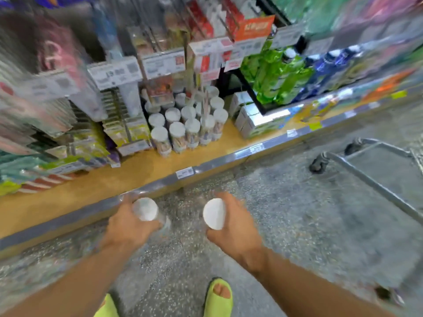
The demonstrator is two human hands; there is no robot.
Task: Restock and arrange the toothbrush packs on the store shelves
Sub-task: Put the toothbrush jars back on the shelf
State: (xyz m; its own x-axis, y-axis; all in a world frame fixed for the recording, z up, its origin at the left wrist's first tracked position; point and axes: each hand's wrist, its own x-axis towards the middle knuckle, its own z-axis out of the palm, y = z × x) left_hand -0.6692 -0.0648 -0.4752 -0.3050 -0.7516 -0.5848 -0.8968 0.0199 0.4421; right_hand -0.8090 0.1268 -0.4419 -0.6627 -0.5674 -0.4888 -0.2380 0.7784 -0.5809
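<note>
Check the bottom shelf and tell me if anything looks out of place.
Nothing stands out. The white-lidded tubs stand upright in a tidy cluster on the bottom shelf. Each hand, left and right, holds one more tub. Blur hides finer detail.

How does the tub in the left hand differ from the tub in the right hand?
The left tub shows its clear side below the white lid; the right tub shows only its lid, tilted sideways. The left tub is over the shelf edge, the right over the floor. Both have white lids.

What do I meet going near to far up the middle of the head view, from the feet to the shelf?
Yellow-green slippers → hands holding white-capped tubes → grey shelf edge → cluster of white-capped tubes → hanging price tags.
</note>
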